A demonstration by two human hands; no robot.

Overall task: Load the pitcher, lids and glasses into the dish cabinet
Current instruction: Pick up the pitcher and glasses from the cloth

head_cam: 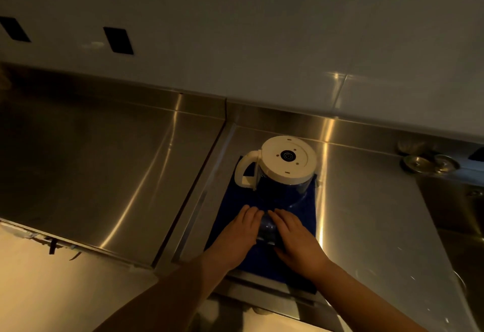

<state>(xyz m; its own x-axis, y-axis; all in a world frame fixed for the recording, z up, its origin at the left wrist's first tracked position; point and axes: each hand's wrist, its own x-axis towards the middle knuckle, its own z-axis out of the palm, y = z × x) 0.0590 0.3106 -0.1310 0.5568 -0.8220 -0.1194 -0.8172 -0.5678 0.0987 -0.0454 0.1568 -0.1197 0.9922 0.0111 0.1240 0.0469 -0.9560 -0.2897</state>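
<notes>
A clear pitcher [284,174] with a cream base and handle stands upside down on a dark blue mat [233,200] on the steel counter. In front of it a clear glass [267,227] sits on the mat, mostly hidden between my hands. My left hand [239,235] presses against its left side and my right hand [294,240] against its right side, fingers pointing toward the pitcher. I cannot see any lids or the dish cabinet.
The steel counter [104,169] extends left, with a seam [209,159] beside the mat. A sink basin [461,227] lies at the right, with round metal fittings [429,164] behind it. A tiled wall [262,56] with dark sockets rises at the back.
</notes>
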